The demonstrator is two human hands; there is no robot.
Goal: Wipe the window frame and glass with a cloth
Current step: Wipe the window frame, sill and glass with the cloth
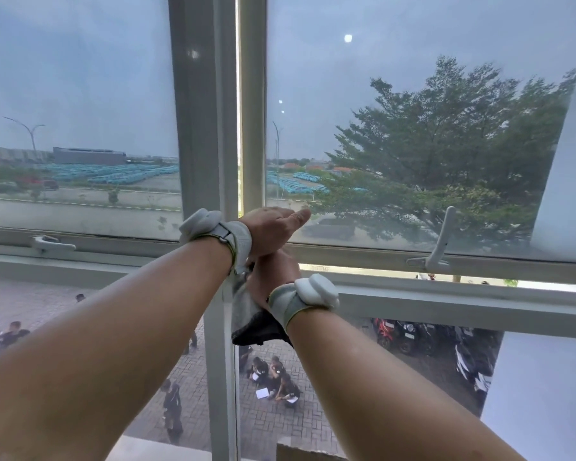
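Where both hands meet, cloth [246,314] below right hand's [273,277] grip.

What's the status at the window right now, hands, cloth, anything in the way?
Left hand open against the white vertical window frame. Right hand gripping the crumpled grey cloth below it. White window latch handle off to the right, nothing blocking.

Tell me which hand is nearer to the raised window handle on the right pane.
Right. The right hand, holding the cloth at the central frame, sits closer to the raised window handle; the left hand lies just above it, about as far over.
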